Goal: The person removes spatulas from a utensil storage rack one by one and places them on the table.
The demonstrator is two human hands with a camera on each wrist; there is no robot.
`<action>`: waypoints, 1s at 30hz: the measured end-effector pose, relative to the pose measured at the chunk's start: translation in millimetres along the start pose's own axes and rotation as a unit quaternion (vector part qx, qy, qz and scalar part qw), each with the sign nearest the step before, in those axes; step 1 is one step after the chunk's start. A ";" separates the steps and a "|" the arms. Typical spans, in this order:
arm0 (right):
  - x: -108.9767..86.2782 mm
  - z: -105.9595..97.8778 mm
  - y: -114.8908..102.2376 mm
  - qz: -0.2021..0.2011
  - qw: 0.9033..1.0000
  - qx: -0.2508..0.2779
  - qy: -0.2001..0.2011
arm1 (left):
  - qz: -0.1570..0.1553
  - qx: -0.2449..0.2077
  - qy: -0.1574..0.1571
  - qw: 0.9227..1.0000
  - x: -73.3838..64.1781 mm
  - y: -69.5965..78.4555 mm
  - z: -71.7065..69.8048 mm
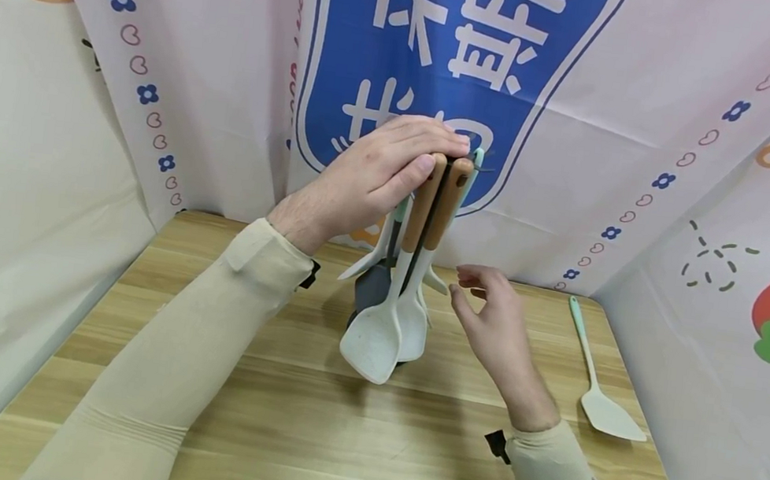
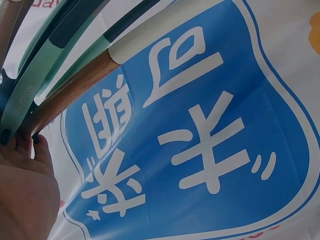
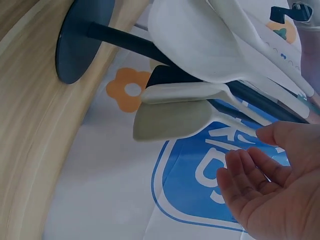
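Several kitchen utensils hang from an upright stand, whose round dark base (image 3: 82,45) and pole show in the right wrist view. In front hangs a white turner (image 1: 373,343) with a wooden handle, a second white utensil (image 1: 413,330) behind it. A dark grey utensil (image 1: 372,286) is partly hidden. My left hand (image 1: 383,162) holds the stand's top from above, thumb against a wooden handle, fingers across the top. To the right of the bunch, my right hand (image 1: 499,328) hovers with loosely bent fingers, holding nothing; pale utensil heads (image 3: 172,122) are near its thumb.
On the table's right side lies a white turner (image 1: 611,415) with a mint-green handle. The wooden table (image 1: 304,445) meets a printed cloth backdrop (image 1: 237,96) behind the stand, with cloth walls on both sides.
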State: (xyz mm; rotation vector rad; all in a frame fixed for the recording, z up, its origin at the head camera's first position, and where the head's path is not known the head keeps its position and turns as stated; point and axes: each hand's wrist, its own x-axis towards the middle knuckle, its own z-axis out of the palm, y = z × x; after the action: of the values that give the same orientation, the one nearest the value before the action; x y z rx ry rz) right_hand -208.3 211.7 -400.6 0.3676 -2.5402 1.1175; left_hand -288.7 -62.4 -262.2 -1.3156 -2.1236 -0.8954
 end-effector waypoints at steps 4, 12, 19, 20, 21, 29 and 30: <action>2.9 3.9 -4.6 -0.004 1.000 0.012 0.000 | 0.000 -0.002 0.002 1.000 0.5 -0.6 0.3; 10.5 12.2 -12.5 -0.015 1.000 0.019 0.002 | 0.002 -0.004 0.006 1.000 1.3 0.2 1.3; 19.6 19.1 -19.9 -0.025 0.999 0.029 0.009 | 0.009 -0.004 0.011 1.000 2.3 0.8 2.0; 20.4 19.8 -20.4 -0.023 0.999 0.031 0.009 | 0.009 -0.005 0.011 1.000 2.3 0.8 2.1; 21.1 20.5 -20.9 -0.021 0.999 0.033 0.009 | 0.008 -0.006 0.010 1.000 2.2 0.7 2.1; 26.0 22.4 -23.4 -0.004 0.999 0.050 0.002 | 0.008 -0.005 0.008 1.000 2.0 1.2 2.0; 26.4 22.6 -23.1 -0.002 0.999 0.051 0.001 | 0.007 -0.005 0.008 1.000 2.1 1.1 2.1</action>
State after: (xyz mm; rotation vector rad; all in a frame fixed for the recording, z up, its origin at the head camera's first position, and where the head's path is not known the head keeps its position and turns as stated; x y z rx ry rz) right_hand -228.5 177.0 -388.9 0.3975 -2.4846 1.2482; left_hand -288.7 -59.2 -261.9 -1.3225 -2.0969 -0.9077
